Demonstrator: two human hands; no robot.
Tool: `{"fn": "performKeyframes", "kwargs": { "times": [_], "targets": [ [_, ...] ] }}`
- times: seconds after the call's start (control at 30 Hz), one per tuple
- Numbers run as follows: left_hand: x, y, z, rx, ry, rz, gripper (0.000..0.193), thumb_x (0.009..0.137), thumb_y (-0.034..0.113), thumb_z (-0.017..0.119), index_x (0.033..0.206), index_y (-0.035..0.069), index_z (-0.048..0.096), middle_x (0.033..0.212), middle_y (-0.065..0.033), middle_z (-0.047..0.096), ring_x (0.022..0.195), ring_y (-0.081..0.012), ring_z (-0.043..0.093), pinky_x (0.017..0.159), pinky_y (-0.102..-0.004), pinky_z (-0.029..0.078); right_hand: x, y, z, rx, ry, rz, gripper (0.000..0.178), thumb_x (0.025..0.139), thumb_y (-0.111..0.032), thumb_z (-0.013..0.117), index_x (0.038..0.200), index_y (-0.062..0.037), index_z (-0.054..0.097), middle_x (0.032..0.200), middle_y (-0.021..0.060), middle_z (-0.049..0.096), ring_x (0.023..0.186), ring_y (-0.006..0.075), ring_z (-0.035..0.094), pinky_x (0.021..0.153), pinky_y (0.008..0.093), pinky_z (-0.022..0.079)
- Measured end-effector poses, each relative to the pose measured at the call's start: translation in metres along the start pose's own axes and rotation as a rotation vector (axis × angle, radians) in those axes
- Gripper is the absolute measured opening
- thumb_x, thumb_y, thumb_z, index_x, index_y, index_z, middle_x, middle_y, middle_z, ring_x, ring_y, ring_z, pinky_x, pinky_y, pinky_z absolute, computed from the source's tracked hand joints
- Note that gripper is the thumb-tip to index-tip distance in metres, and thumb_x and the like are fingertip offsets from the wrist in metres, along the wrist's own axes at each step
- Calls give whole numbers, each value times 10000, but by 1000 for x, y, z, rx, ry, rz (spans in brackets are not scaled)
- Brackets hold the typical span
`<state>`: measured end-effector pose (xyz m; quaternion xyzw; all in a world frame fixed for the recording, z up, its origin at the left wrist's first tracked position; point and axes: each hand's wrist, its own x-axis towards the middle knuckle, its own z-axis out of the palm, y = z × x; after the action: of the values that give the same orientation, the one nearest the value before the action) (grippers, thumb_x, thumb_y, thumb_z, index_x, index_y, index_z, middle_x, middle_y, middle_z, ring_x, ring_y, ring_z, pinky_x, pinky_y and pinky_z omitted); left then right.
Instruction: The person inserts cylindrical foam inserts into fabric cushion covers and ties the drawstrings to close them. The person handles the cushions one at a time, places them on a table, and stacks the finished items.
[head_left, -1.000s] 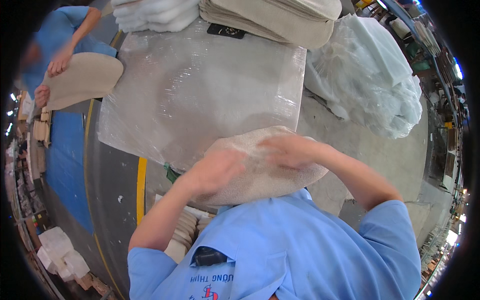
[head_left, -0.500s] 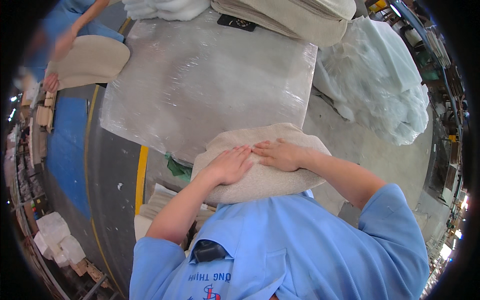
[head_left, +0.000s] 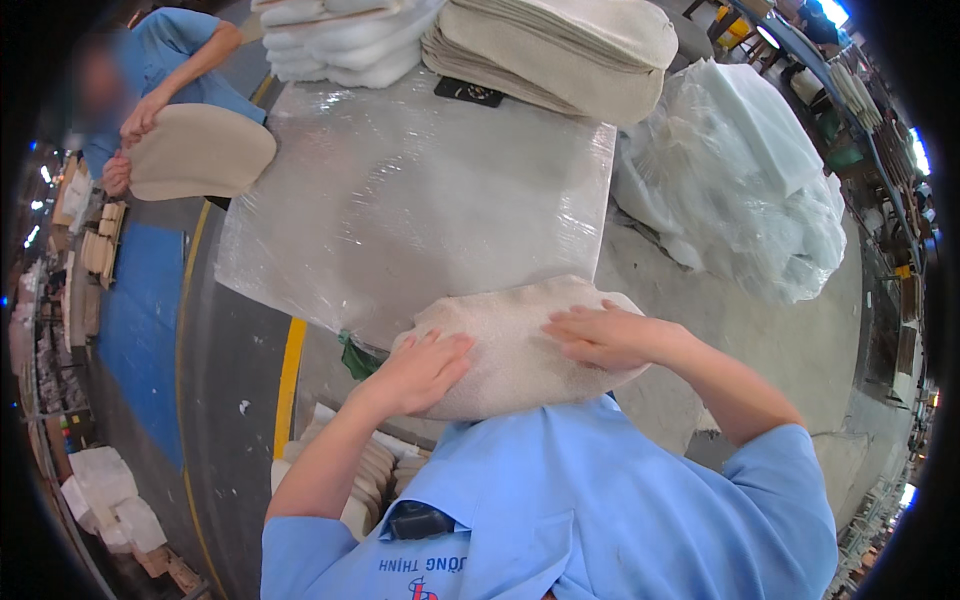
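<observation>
Left hand (head_left: 420, 370) flat, fingers spread, on beige cushion (head_left: 520, 345), seemingly to steady it against chest. Right hand (head_left: 600, 337) likewise open, palm down, pressing top. Beyond both, wrapped table (head_left: 400, 200); bagged foam (head_left: 740, 190) farther right.

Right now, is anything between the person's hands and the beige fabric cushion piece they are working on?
Nothing visible: the left hand and right hand both lie flat on the beige fabric cushion piece, fingers spread, at the near edge of the plastic-wrapped table.
</observation>
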<state>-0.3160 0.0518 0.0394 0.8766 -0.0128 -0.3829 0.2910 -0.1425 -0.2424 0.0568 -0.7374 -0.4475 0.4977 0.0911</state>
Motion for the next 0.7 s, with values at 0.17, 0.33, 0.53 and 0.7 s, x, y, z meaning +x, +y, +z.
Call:
{"fn": "performKeyframes", "kwargs": {
  "times": [0.17,0.33,0.53,0.7],
  "targets": [
    [6,-21,36,-21,106,-96,569,1090,402,331,1582,125,397,1661,-117,340,1542,-375,266,1259,-545,165,-14,29,27,-96,99,81,600,1081,-503,377,1584,-179,409,1679,80,308,1568,295,226,1251,560,193],
    [36,-66,38,-163,275,-166,557,1069,368,423,1552,91,440,1652,-144,347,1508,-382,336,1241,-457,251,29,69,9,57,199,258,628,1059,-544,427,1572,-182,433,1674,110,308,1546,325,275,1247,506,239],
    [-40,-62,46,-753,511,-277,687,1019,364,594,1582,46,361,1564,-196,455,1411,-348,468,1123,-470,421,-35,72,9,632,487,380,743,1016,-554,541,1602,-133,362,1646,174,339,1495,340,377,1195,457,354],
    [-41,-14,40,-1129,364,-566,824,1011,416,613,1613,5,228,1477,-202,518,1276,-323,569,1020,-506,498,-36,57,27,963,345,587,855,1006,-505,597,1654,-112,201,1610,192,394,1471,320,400,1171,447,365]
  ]
}}
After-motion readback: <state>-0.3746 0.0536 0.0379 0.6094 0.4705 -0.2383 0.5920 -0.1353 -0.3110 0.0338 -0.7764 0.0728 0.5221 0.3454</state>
